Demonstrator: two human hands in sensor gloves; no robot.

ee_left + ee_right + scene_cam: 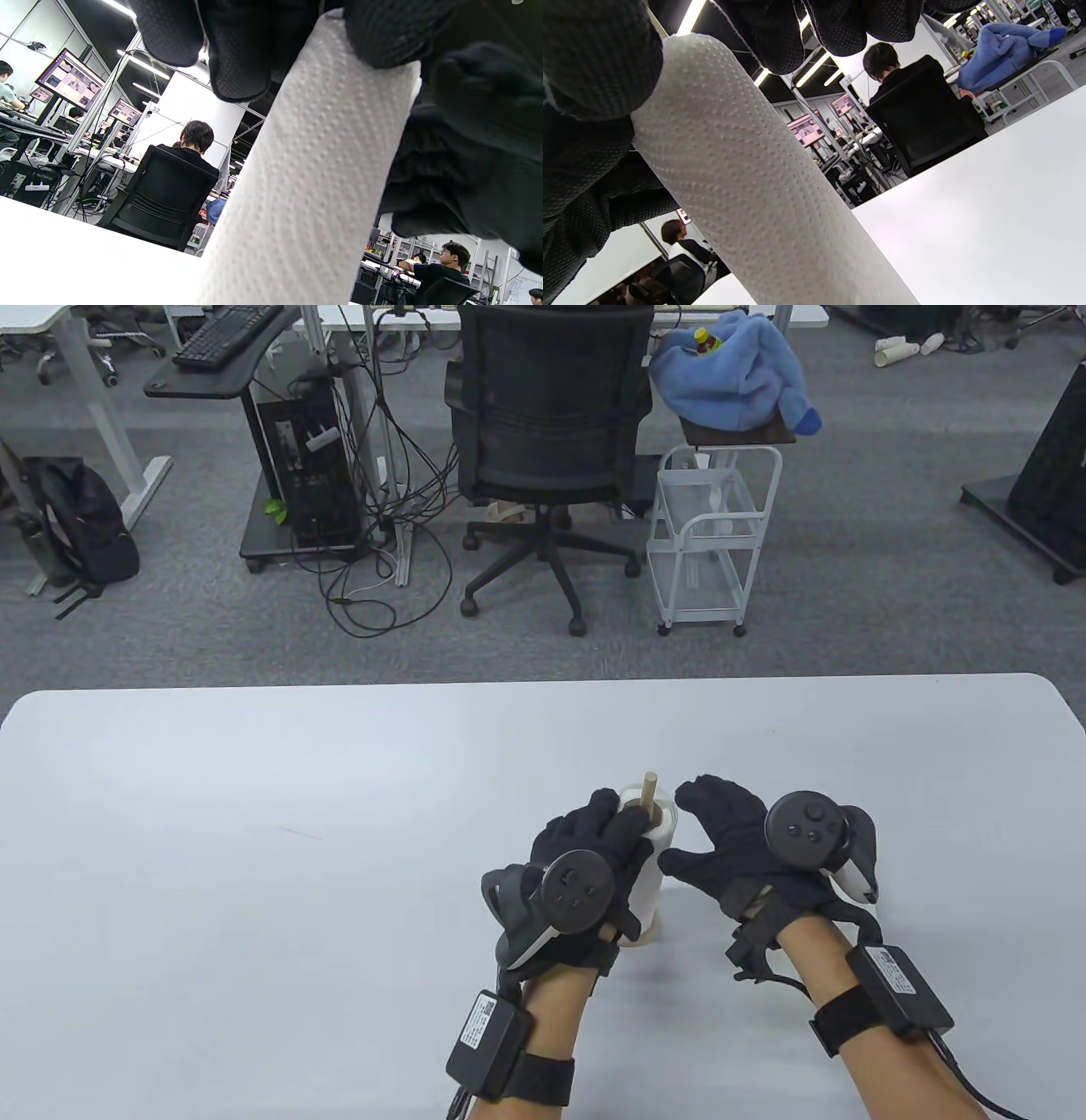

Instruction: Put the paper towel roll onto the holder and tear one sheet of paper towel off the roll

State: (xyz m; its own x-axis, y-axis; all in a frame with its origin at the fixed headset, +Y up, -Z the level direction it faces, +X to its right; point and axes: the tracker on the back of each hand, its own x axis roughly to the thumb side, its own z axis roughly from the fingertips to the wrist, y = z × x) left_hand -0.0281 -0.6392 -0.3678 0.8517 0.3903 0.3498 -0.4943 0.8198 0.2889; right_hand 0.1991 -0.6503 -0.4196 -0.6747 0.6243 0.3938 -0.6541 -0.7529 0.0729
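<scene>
— What lies past the far edge of the white rounded tabletop [254,780]?
— Grey carpet floor [848,602], a black mesh office chair [547,432] on castors, and a white wire trolley [713,543] beside it carrying a crumpled blue fleece blanket [738,373].
— And left?
— A black computer tower [310,466] with tangled cables; long ceiling strip lights [148,67] overhead.

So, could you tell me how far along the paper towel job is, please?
Done: the white embossed paper towel roll stands on the holder, whose wooden rod pokes out on top. In hand: the left hand grips the roll; the right hand is open beside it. Left: tearing off one sheet.
</scene>
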